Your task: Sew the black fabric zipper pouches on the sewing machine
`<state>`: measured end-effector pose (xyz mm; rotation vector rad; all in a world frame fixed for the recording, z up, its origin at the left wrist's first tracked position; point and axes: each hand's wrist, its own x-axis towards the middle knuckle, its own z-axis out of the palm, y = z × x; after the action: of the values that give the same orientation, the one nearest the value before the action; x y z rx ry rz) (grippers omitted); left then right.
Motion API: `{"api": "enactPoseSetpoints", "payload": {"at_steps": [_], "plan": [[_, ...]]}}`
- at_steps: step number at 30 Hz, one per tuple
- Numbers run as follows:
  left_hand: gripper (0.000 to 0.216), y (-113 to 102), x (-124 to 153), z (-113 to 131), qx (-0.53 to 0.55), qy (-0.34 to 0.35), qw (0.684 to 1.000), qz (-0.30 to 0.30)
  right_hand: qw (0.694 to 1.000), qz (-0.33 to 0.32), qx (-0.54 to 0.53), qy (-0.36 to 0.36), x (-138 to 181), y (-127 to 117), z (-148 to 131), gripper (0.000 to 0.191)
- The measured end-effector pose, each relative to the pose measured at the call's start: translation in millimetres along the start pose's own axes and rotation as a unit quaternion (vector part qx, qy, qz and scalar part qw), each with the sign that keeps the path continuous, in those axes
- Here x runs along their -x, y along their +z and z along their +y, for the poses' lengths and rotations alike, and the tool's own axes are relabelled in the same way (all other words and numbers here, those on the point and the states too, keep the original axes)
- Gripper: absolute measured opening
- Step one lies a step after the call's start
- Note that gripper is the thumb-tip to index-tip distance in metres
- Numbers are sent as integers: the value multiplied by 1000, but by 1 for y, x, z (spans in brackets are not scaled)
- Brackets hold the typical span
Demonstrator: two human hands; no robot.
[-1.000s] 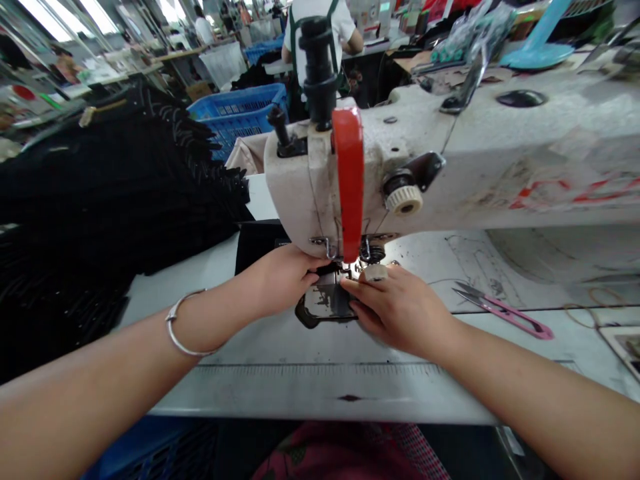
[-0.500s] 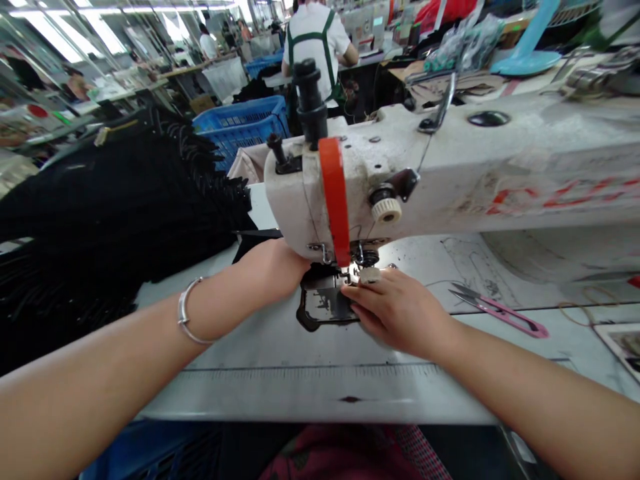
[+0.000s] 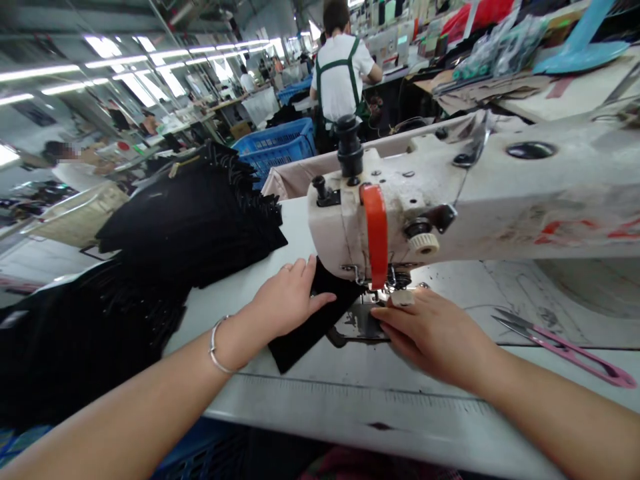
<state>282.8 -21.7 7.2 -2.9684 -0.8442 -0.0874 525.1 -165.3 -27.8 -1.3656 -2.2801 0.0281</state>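
Observation:
A flat piece of black fabric (image 3: 296,341) lies at a slant on the table, one corner reaching under the head of the white sewing machine (image 3: 340,230). My left hand (image 3: 285,300) rests on this fabric, thumb spread away from the fingers. Beside the presser foot, my right hand (image 3: 430,327) keeps its fingers pressed together, tips near the metal needle plate (image 3: 357,321). Whatever those fingers may hold is hidden. An orange guard (image 3: 376,233) stands in front of the needle area. Pink-handled thread snips (image 3: 570,350) lie right of my right hand.
Piles of black fabric pieces (image 3: 200,213) cover the left side. Behind the machine stands a blue plastic crate (image 3: 277,143). A person in a white shirt (image 3: 345,73) sits beyond it. A ruler scale (image 3: 360,393) runs along the table's front edge.
My left hand has come out from beside the machine head toward the left, and the black fabric now shows on the table under it. The view has tilted up and turned left.

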Motion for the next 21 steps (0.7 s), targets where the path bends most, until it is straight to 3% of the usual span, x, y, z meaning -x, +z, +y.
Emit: {"api": "enactPoseSetpoints", "payload": {"at_steps": [3, 6, 9, 12, 17, 21], "plan": [[33, -7, 18, -17, -81, -53, 994, 51, 1000, -6, 1, 3, 0, 2, 0, 24], [39, -6, 24, -54, -151, -78, 977, 130, 1000, -13, -3, 11, 0, 3, -1, 24], [50, 2, 26, -88, -156, -42, 980, 119, 1000, -9, -7, 18, 0, 4, -1, 26], [50, 5, 25, -105, -154, -28, 982, 104, 1000, -5, -5, 23, 0, 4, -1, 25], [44, -4, 15, -100, -147, -25, 984, 98, 1000, -5, -3, 18, -1, 2, -2, 25], [41, -5, 8, -64, -68, -1, 991, 117, 1000, -8, -4, 7, 0, 1, -4, 25]]}}
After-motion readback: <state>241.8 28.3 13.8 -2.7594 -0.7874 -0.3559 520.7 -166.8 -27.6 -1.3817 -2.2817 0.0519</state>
